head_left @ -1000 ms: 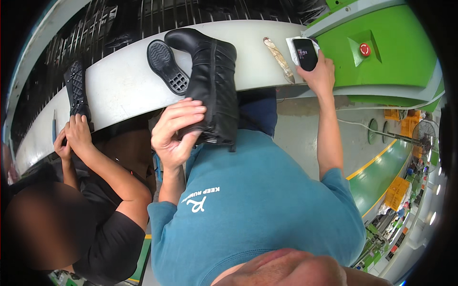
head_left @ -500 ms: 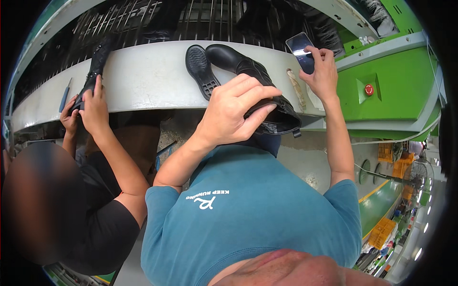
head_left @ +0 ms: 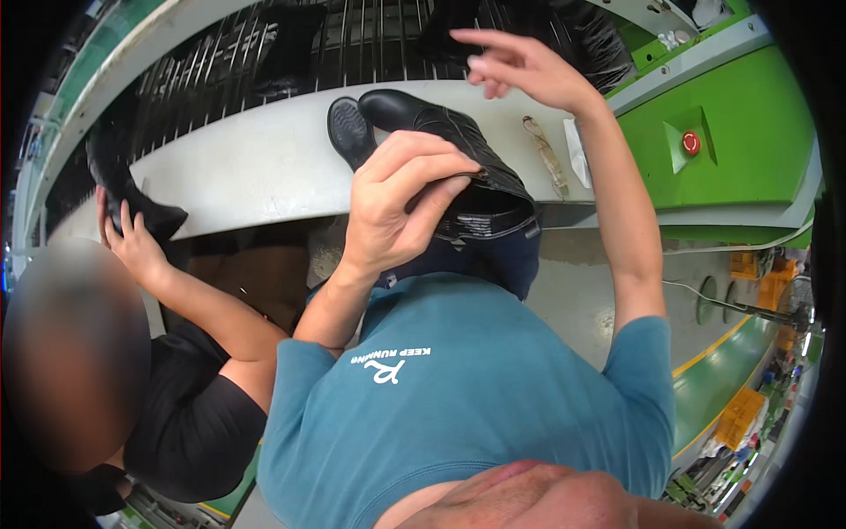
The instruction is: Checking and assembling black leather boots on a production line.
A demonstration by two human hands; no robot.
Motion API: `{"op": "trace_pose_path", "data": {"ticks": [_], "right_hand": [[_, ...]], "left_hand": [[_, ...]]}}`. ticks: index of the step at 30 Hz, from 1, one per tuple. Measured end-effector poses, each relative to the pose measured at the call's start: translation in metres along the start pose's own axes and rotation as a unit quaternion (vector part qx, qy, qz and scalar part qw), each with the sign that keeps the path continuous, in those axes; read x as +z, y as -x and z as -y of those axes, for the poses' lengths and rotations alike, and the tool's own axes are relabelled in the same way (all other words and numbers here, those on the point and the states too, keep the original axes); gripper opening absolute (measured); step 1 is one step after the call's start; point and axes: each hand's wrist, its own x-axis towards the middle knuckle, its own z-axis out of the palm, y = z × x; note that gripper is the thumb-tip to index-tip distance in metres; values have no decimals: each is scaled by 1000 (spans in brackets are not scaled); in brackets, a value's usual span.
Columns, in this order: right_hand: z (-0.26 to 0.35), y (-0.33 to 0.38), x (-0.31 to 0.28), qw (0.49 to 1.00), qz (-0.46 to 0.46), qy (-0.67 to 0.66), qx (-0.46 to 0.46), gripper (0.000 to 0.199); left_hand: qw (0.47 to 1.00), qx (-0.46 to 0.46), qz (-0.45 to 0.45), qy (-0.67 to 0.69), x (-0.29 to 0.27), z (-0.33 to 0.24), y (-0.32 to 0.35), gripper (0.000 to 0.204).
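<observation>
Our left hand [head_left: 388, 207] pinches the rim of the black boot [head_left: 471, 137].
It lies across the white table [head_left: 238, 176], opening toward us; a firm pinch best steadies it. Our right hand [head_left: 533, 75], fingers loosely spread, hovers seemingly empty.

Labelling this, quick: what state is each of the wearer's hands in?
Left hand: closed, pinching the black boot at its top edge.
Right hand: partly open, nothing visible in it.

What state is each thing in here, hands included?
Left hand: closed on the black boot, at its rim
Black boot: not upright, shaft mouth open
Right hand: fingers partly spread, nothing visibly held
Black sole: tread up, beside the boot
Red button: pressed or not, cannot tell
</observation>
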Motion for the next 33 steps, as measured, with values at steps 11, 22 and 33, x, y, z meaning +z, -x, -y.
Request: {"op": "trace_pose_path", "data": {"ticks": [11, 22, 33], "right_hand": [[63, 41, 21, 994, -59, -44, -77, 34], [23, 28, 10, 950, 55, -303, 43, 53], [-74, 35, 68, 952, -25, -268, 149, 23]], "left_hand": [[992, 89, 47, -71, 12, 25, -107, 18], [985, 111, 131, -35, 9, 38, -133, 28], [980, 161, 113, -4, -3, 32, -104, 30]]}}
